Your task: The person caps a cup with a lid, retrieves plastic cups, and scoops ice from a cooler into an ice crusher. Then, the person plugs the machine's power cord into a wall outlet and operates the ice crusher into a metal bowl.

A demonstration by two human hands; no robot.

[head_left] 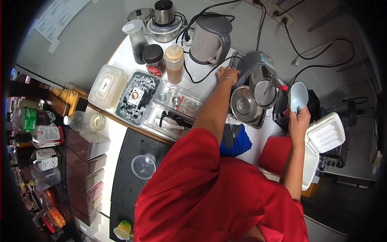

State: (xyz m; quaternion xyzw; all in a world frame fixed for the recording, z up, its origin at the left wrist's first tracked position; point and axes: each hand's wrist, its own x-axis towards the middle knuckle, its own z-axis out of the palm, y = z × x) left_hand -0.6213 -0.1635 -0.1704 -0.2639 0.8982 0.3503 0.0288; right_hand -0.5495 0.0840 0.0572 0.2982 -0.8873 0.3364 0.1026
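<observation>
Red-sleeved arms spread over a crowded counter, a worker grasps a light blue scoop (298, 97) in the right hand (299, 119), between 2 and 3 o'clock; its pick-up looks done, its setting-down not yet, and whether it carries anything is unclear. At 1 o'clock, the left hand (228, 76) appears to touch a grey appliance (252, 62), its grip impossible to tell. Near 8 o'clock, a clear plastic cup (139, 169) sits on a black mat (125, 185), seemingly unfilled

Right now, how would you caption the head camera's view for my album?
Right hand holding a pale scoop, left hand near the kettle, over a crowded counter.
</observation>
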